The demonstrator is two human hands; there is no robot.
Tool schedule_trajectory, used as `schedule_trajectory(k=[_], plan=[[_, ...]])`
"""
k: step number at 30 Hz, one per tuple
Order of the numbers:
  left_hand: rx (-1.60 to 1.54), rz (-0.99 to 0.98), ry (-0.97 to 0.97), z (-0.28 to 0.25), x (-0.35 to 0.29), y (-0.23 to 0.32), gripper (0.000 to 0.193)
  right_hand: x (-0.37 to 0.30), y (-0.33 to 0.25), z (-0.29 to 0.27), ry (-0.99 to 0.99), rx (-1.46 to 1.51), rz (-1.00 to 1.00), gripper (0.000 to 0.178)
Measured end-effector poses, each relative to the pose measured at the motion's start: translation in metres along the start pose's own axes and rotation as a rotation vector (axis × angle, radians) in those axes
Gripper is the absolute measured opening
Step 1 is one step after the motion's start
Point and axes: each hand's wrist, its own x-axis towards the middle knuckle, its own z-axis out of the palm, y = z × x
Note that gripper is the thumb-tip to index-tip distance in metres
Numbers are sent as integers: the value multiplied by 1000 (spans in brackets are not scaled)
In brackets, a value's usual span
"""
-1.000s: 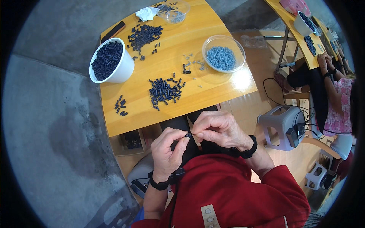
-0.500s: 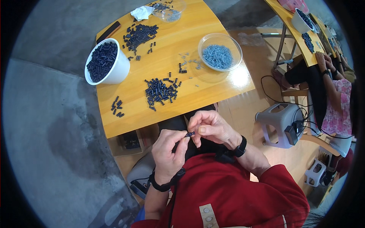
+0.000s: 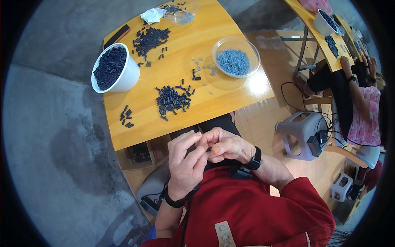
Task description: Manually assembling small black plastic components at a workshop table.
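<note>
My left hand [image 3: 186, 162] and my right hand [image 3: 225, 145] meet close to my chest, below the near edge of the yellow wooden table [image 3: 230, 96]. Their fingertips pinch one small dark cylindrical part [image 3: 208, 149] between them; most of it is hidden by the fingers. On the table in front of my hands lies a loose pile of small dark parts [image 3: 172, 100]. A white bowl [image 3: 128, 76] at the left is full of the same dark parts. A clear bowl [image 3: 235, 61] at the right holds small blue-grey bits.
Another heap of dark parts [image 3: 150, 39], a clear lid [image 3: 180, 10] and a crumpled white cloth [image 3: 152, 15] lie at the table's far side. A few parts [image 3: 126, 117] sit near the left edge. A grey stool [image 3: 303, 132] stands right; another person [image 3: 356, 103] sits at a second table.
My hands stayed together at my chest, fingers shifting slightly around the small part. The view has drifted a little; the table's things lie as before.
</note>
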Motion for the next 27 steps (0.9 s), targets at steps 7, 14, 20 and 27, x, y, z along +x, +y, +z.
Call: schedule_trajectory(k=[7, 14, 20, 27], plan=[[4, 52, -12, 3, -13, -7, 20, -5, 6, 13, 151, -105, 43, 26], [5, -32, 13, -1, -14, -11, 19, 3, 9, 17, 175, -141, 50, 23], [198, -394, 162, -24, -25, -56, 12, 13, 7, 11, 487, -440, 15, 26], [621, -456, 384, -84, -41, -147, 11, 14, 1, 11, 670, -612, -184, 17]])
